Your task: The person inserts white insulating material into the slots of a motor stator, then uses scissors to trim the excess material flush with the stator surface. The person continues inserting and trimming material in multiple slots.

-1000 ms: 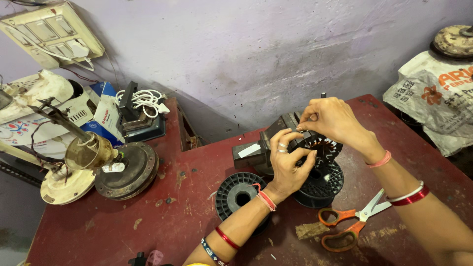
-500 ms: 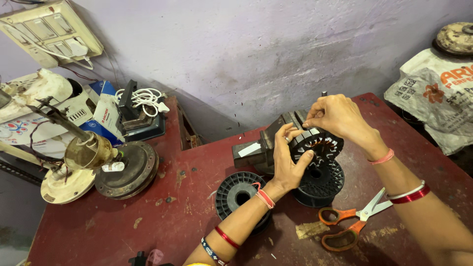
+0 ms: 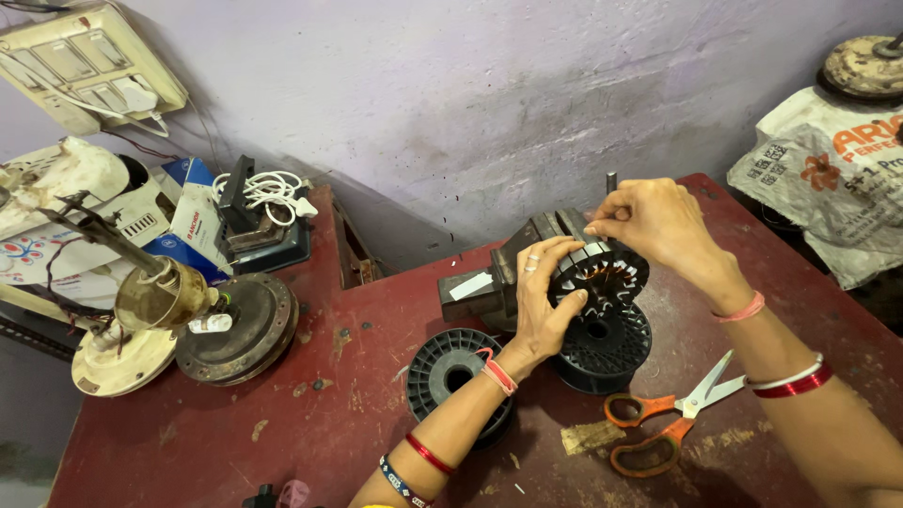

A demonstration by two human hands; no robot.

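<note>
Left hand (image 3: 548,299) grips the slotted stator core (image 3: 602,275); right hand (image 3: 656,221) pinches something small at its rim. It could slip onto the black spool (image 3: 607,343) if either grip loosens.

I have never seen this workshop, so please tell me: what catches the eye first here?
Both hands meet at a round slotted metal core in the table's middle: left hand grips its rim, right hand pinches its top. Orange scissors lie at the right, and an old fan motor sits at the left.
</note>
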